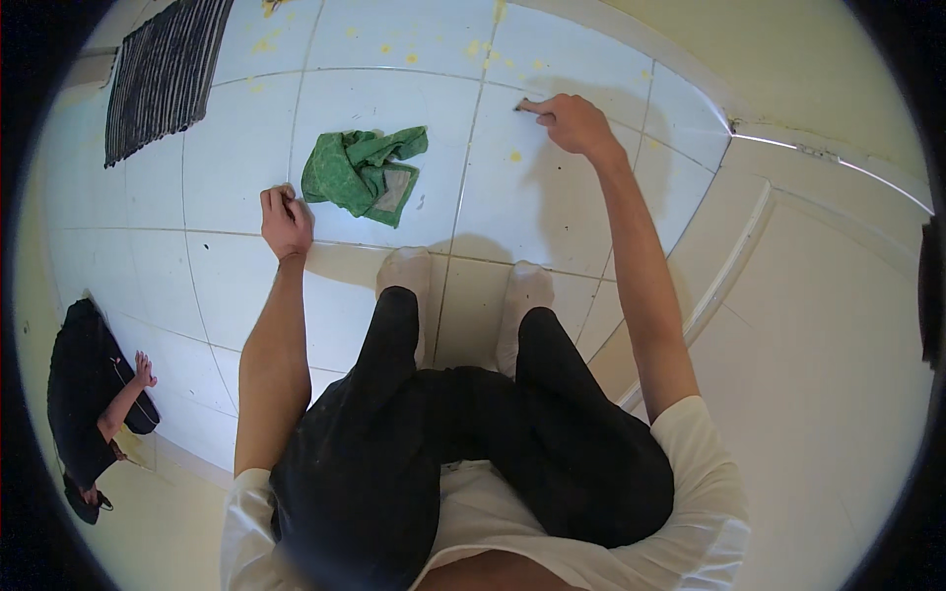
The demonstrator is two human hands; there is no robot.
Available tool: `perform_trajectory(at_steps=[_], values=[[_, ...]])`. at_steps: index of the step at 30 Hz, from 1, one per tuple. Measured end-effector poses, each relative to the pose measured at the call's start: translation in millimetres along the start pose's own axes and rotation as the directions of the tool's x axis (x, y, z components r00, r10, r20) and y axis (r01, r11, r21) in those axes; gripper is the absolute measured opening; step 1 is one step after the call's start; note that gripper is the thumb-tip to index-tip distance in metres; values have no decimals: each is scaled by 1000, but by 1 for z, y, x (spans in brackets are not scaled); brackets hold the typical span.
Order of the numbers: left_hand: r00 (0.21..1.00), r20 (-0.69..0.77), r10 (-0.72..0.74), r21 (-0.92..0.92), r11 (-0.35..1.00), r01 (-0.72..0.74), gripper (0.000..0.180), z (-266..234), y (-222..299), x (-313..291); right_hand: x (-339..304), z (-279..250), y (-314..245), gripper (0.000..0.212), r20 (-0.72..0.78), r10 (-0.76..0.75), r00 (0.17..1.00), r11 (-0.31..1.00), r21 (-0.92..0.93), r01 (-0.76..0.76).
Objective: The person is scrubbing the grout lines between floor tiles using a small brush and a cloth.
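I squat on a white tiled floor [384,103] with a crumpled green cloth [345,175] lying in front of me. My left hand [286,223] rests on the tiles just left of the cloth, fingers curled in and nothing visible in them. Out to the front right, my right hand [574,123] reaches down to the floor with one finger pointing forward and the others folded. A small dark bit [521,105] shows at that fingertip; whether it is held or lies on the tile is unclear. Yellow spots [515,157] dot the tiles nearby.
A black-and-grey striped mat [168,84] lies at the far left. Another person in dark clothes [89,379] is low by the left edge, one hand toward the floor. To my right stands a pale door [818,286]. More yellow specks [412,58] mark the far tiles.
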State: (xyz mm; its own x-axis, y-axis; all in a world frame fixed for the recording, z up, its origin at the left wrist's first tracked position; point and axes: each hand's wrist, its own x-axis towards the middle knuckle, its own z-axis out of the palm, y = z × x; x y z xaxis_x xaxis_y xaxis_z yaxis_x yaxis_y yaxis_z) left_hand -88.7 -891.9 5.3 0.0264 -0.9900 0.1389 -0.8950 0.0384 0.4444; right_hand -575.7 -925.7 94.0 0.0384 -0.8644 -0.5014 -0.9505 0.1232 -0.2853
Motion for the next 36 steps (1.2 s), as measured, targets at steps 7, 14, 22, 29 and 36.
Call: perform_trajectory(at_steps=[7,14,22,29,36], values=[[1000,-5,-3,-3,1000,3,10,-1,1,0,22,12,44,27,-177,161,971,968,221,-120],[1000,20,-13,10,1000,13,12,-3,-3,-2,35,5,39,22,-347,129,929,991,72,-111],[999,36,-32,-20,999,32,11,1,0,1,66,-10,29,17,-220,-58,974,986,-166,21],[1000,15,-11,-16,1000,12,10,-3,-2,1,68,-27,7,7,-85,-103,991,955,-288,75],[999,26,-30,6,1000,30,11,-1,3,0,77,-23,8,8,-155,-250,956,880,-448,157]])
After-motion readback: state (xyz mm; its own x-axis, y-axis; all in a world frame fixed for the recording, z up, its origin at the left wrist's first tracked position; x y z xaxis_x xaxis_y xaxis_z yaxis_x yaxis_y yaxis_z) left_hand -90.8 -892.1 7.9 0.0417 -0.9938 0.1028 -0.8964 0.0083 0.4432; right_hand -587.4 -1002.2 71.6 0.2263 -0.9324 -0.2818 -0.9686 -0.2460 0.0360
